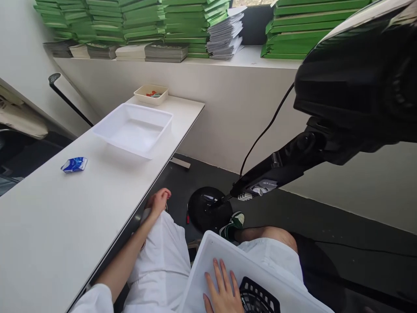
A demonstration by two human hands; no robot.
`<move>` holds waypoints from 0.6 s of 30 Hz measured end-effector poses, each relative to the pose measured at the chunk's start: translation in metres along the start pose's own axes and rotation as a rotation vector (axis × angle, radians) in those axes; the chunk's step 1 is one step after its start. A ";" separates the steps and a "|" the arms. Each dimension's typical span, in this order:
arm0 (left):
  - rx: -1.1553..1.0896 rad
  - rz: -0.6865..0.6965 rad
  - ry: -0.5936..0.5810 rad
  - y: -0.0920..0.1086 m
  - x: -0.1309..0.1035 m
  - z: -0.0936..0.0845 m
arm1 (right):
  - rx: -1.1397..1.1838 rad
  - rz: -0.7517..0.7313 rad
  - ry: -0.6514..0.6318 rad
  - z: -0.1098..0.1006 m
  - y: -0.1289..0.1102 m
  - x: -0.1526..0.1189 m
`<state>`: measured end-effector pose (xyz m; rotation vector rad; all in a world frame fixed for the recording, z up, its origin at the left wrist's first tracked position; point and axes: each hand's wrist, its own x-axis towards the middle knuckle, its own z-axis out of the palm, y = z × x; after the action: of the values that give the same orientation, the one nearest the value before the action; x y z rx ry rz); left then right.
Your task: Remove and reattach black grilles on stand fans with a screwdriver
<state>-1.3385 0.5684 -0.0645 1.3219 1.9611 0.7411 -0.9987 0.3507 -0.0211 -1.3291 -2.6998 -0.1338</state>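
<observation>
My left hand (159,201) rests at my left knee beside the table edge. Its fingers are curled in, and no object shows in them. A white plastic bin (208,252) lies across my lap, cut off by the bottom of the view. Inside it, my right hand (224,291) lies with fingers spread, palm down. Right of those fingers is a black plastic part with slots and curved ribs (259,295), like a grille or basket. Whether the hand touches it, I cannot tell.
On the white table (39,234) are a white tray (133,130), a small cream box (151,94) with orange and grey bits, and a blue packet (74,165). A black stand arm (276,167) rises from a round base (208,211). Green stacks (185,26) line the ledge.
</observation>
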 end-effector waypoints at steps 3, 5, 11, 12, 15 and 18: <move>0.127 0.033 -0.300 0.013 -0.009 0.056 | 0.000 -0.004 0.003 -0.002 0.000 0.003; 0.221 0.029 -0.472 0.015 -0.024 0.084 | -0.005 0.005 0.006 -0.002 0.001 0.006; 0.418 0.093 -0.784 0.005 -0.043 0.104 | -0.004 -0.005 0.055 -0.005 0.003 0.011; 0.442 0.108 -0.797 0.004 -0.041 0.104 | -0.001 -0.004 0.052 -0.004 0.004 0.010; 0.519 0.121 -0.814 0.006 -0.037 0.110 | 0.003 -0.004 0.022 0.005 0.007 0.001; 0.598 0.104 -0.867 0.009 -0.044 0.123 | -0.017 -0.021 0.029 0.022 0.007 -0.016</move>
<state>-1.2267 0.5417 -0.1261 1.7005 1.4125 -0.4033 -0.9849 0.3454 -0.0446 -1.2926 -2.6951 -0.1772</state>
